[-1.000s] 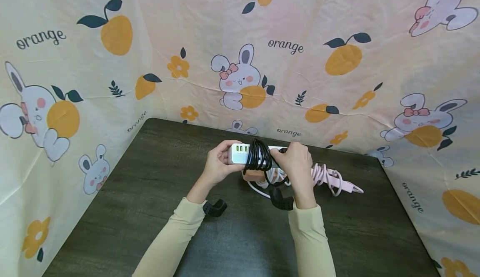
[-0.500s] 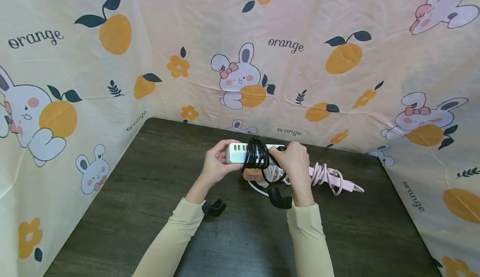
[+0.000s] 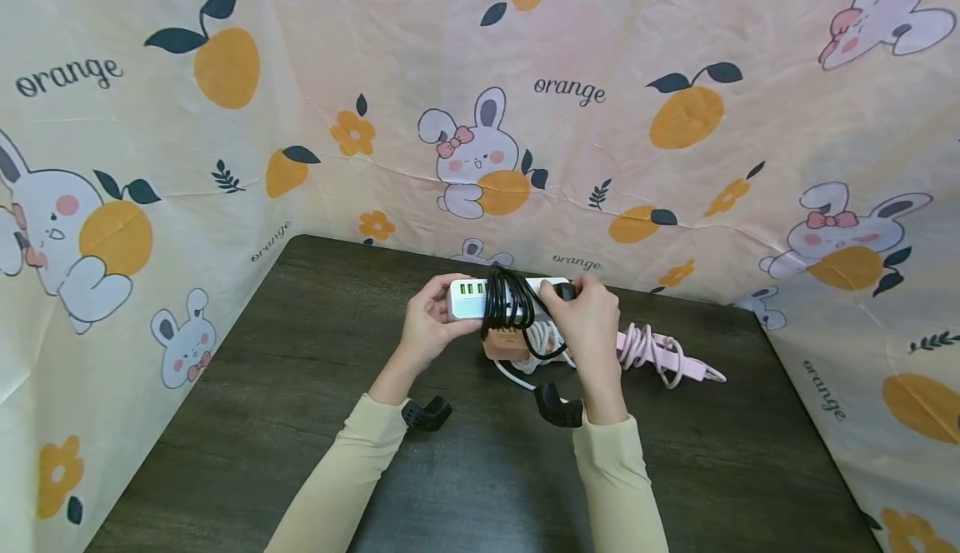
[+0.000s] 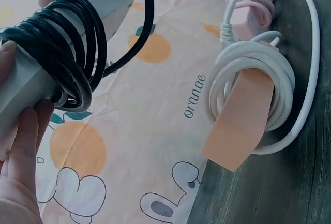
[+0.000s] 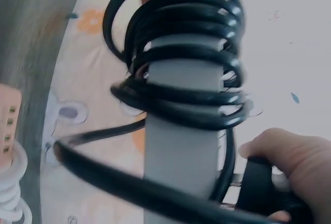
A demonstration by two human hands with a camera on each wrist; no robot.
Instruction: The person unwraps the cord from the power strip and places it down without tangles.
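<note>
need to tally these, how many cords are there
3: a black cord round the white strip in the left hand; a white cord by the orange strip; a pink cord farther right.

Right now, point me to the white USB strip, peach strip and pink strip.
White USB strip (image 5: pixel 181 150): right wrist view, bare stretch of its long side.
Peach strip (image 4: pixel 241 122): left wrist view, middle of its blank face.
Pink strip (image 3: pixel 662 359): head view, its body, near the middle.

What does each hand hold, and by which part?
Left hand: the white power strip, by its USB-port end. Right hand: the black cord, by its plug.
</note>
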